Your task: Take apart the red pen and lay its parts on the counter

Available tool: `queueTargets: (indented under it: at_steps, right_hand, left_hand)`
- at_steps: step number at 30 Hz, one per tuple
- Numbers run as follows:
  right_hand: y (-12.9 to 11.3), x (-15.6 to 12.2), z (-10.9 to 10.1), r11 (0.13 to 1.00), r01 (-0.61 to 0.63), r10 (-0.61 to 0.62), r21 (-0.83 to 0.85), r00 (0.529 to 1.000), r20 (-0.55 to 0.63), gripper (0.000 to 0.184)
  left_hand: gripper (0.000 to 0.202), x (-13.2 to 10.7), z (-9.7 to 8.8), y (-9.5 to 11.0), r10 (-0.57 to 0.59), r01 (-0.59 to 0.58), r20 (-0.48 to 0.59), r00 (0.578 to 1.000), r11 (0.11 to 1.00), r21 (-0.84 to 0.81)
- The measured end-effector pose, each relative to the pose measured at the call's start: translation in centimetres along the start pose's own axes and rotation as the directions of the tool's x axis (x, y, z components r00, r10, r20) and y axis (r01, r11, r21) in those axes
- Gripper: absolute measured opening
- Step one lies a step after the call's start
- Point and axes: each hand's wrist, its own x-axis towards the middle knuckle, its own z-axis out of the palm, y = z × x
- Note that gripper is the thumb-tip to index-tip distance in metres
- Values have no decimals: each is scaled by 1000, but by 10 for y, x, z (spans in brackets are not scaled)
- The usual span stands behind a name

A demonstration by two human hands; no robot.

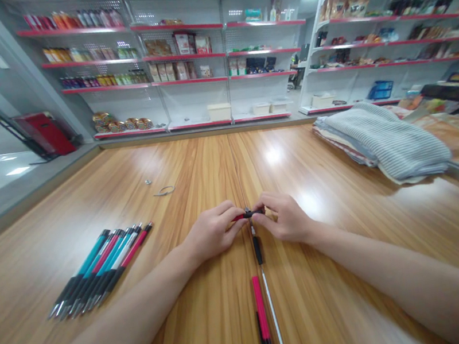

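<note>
My left hand and my right hand meet above the middle of the wooden table, their fingertips pinching a small red and black pen part from both sides. The left fingers are at its red end, the right fingers at its black end. Just below them on the table lies a black pen grip with a metallic tip. Nearer to me, a white pen refill lies beside a pink pen barrel with a black clip. A row of assembled pens in blue, pink and white rests left of my left forearm.
A thin ring-shaped loop and a small metallic piece lie on the table at far left. Folded striped cloths are stacked at right, beside packaged goods. Stocked shelves stand behind.
</note>
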Motion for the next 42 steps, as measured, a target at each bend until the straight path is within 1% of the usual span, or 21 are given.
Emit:
queueTargets:
  at_steps: [4,5,9,11,15,16,21,23,26,27,30,31,33,35,36,37,40,42]
  right_hand:
    - [3,3,2,999,-15,15,-31,1000,-3,28]
    - [3,3,2,999,-15,15,-36,1000,-11,29]
    - [2,3,0,1000,9,-8,22,1000,-30,15]
    - [1,1,-2,999,7,-6,33,1000,-22,14]
    - [4,0,-2,999,-27,27,-32,1000,-1,33]
    - [4,0,-1,999,-24,24,-37,1000,-4,34]
    - [5,1,-2,999,15,-14,34,1000,-26,17]
    - [4,1,-3,999,3,-2,37,1000,-11,20]
    - [5,0,-3,1000,-17,17,9,1000,5,31]
    - [5,0,-3,1000,-16,16,7,1000,3,31]
    - [6,-1,-3,999,-9,9,35,1000,-7,16]
    - [6,-1,-3,999,-9,9,44,1000,-3,14]
    - [6,0,-3,999,-11,11,45,1000,14,17]
    - [6,0,-3,999,-16,15,31,1000,25,27]
    - [6,0,-3,1000,-17,16,25,1000,20,29]
    - [6,0,-3,1000,-18,18,24,1000,8,27]
    - [5,0,-3,999,-16,17,52,1000,-16,11]
    - [4,1,-3,997,-13,13,70,1000,-2,10]
  left_hand:
    - [18,-1,-1,-1,-10,10,-9,1000,1000,18]
    - [18,-1,-2,-1,-11,11,-7,1000,1000,24]
    - [18,0,-3,1,-14,14,-2,1000,1000,21]
    - [18,0,-3,2,-15,15,-5,1000,1000,15]
    - [18,0,-2,1,-12,11,11,1000,1000,26]
    - [18,0,-2,1,-11,11,13,1000,999,30]
    - [18,0,-2,0,-17,16,5,1000,1000,23]
    - [18,0,-3,0,-18,18,4,1000,1000,23]
    - [18,0,-2,0,-17,17,7,1000,999,29]
    - [18,0,-2,0,-16,16,8,1000,999,30]
    - [18,-1,-2,0,-14,14,4,1000,1000,28]
    - [18,-1,-2,-1,-14,14,2,1000,1000,28]
    - [18,-1,-2,-1,-13,13,2,1000,1000,26]
    - [18,-2,-2,-2,-13,13,6,1000,1000,24]
    - [18,-2,-2,-2,-13,13,7,1000,1000,24]
    - [18,-1,-2,-2,-14,14,8,1000,1000,23]
    - [18,-1,-2,-2,-19,19,2,1000,999,26]
    - [19,-1,-2,-1,-21,20,1,1000,999,29]
